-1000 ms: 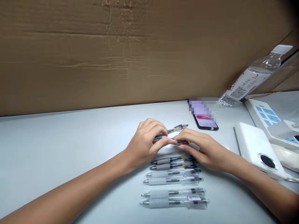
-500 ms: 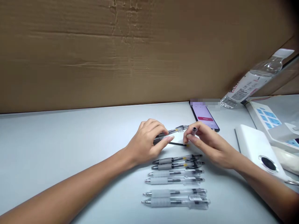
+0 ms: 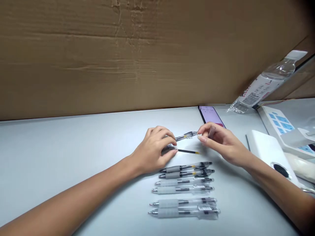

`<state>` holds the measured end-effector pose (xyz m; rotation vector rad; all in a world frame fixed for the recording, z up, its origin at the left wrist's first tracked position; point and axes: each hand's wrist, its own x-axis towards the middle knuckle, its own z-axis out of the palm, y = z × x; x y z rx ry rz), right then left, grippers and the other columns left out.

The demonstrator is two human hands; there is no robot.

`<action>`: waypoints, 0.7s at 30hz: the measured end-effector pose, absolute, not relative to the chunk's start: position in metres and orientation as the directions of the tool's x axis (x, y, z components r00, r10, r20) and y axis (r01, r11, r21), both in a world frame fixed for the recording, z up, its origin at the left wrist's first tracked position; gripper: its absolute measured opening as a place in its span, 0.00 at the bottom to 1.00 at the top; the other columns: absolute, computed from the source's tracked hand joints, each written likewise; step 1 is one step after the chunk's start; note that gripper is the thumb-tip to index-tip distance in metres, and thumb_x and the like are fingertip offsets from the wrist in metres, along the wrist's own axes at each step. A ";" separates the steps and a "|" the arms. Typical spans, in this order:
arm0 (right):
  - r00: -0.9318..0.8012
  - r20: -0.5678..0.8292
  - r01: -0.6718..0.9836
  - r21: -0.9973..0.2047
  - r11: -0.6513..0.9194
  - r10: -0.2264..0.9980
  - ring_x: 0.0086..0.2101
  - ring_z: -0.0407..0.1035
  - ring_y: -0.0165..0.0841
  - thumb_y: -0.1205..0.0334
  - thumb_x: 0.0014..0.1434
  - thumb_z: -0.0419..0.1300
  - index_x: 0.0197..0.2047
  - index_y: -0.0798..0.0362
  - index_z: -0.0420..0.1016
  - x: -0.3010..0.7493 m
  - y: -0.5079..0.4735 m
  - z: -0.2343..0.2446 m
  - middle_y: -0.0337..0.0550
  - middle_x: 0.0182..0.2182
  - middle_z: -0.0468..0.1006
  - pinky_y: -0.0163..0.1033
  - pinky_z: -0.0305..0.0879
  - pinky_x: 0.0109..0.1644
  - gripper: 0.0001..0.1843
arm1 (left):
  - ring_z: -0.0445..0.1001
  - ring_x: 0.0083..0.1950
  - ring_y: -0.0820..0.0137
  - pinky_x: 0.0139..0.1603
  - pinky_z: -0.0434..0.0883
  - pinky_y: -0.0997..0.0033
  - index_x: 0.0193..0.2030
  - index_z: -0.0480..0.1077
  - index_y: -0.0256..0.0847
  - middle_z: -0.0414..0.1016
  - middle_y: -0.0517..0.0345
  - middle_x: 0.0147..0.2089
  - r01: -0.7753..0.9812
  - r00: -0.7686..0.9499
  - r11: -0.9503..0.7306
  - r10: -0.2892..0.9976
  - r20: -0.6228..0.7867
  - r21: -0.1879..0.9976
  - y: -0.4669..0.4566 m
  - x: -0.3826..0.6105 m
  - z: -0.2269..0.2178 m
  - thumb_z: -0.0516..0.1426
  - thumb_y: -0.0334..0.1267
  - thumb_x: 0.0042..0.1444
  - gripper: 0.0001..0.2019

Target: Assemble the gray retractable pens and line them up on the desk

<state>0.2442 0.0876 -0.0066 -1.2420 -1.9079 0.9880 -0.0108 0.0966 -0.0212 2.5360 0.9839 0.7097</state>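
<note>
My left hand [image 3: 157, 147] rests on the table, fingers curled over a dark pen grip section [image 3: 167, 148] that it mostly hides. From beside its thumb a thin black refill [image 3: 187, 151] with a yellow end points right. Behind it lies a clear and black pen [image 3: 187, 135], partly covered by the left fingers. My right hand [image 3: 219, 141] is raised at that pen's clip end, thumb and forefinger close to it. A small tube-like pen barrel [image 3: 211, 131] is tucked in its curled fingers, blurred. Nearer me lies a row of several pens [image 3: 185, 190], some with grey grips, some with clear ones.
A phone [image 3: 211, 116] lies behind my right hand. To the right are a leaning water bottle [image 3: 265, 82], a power strip [image 3: 278, 121] and a white device with a round dark disc [image 3: 265, 150]. A cardboard wall [image 3: 98, 65] closes off the back.
My right hand has moved slightly up and right, away from the refill's end and towards the pen behind, tilting the barrel in its fingers. The left hand has barely moved.
</note>
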 end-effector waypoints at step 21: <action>-0.519 -0.254 0.789 -0.509 0.343 0.816 0.36 0.67 0.36 0.66 0.61 0.51 0.43 0.47 0.65 0.277 0.085 0.021 0.41 0.38 0.73 0.41 0.65 0.41 0.07 | 0.64 0.59 0.61 0.59 0.58 0.50 0.37 0.63 0.38 0.70 0.47 0.55 0.597 0.732 -0.768 0.640 0.233 0.233 0.093 -0.007 -0.019 0.44 0.33 0.69 0.10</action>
